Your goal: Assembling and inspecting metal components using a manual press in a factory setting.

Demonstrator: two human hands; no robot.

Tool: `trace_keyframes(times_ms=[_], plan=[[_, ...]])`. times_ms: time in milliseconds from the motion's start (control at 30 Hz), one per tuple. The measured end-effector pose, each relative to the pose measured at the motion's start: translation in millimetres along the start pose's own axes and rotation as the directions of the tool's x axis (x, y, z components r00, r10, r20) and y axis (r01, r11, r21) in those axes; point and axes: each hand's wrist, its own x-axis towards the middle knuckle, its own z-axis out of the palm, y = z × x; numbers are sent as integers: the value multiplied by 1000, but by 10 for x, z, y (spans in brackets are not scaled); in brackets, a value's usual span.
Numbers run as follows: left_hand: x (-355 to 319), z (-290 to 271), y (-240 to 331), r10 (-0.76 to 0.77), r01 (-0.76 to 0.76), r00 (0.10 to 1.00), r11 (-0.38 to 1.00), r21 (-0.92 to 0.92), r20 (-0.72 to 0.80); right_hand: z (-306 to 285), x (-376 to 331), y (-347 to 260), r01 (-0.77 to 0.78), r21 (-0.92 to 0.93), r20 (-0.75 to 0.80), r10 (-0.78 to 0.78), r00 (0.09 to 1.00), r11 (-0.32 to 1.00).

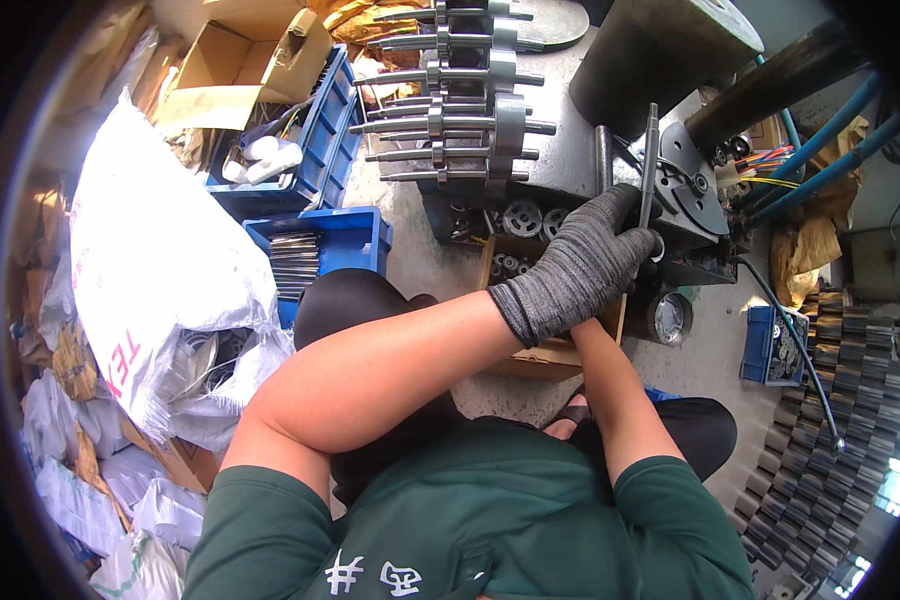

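My left hand [585,255], in a grey knitted glove, is closed around a slim metal shaft [651,150]. The shaft stands nearly upright and its upper part sticks out above the thumb. Beside it is a machine with a dark round plate [685,175] and a short upright metal rod [603,160]. My right forearm [615,385] passes beneath the left glove, which hides my right hand. Under my arms is an open cardboard box [530,365], holding small round metal parts [510,265].
Several metal shafts with thick cylindrical cores [460,95] lie in a row on the bench. Left are a blue bin of thin shafts [295,262] and a white sack [165,260]. Stacked metal cylinders [820,430] and a small blue bin [773,345] are right.
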Motion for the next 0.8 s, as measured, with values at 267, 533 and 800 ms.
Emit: trace_keyframes(times_ms=[267, 533, 800], plan=[[71, 75, -125, 53, -45, 998, 983, 180, -39, -418, 10, -438, -48, 100, 46, 43, 998, 994], [20, 159, -391, 55, -67, 985, 995, 68, 164, -1078, -256, -525, -118, 194, 96, 101, 990, 974], [-335, 353, -328, -105, 126, 920, 992, -30, 378, -1645, -1246, -224, -231, 319, -213, 307, 928, 919]])
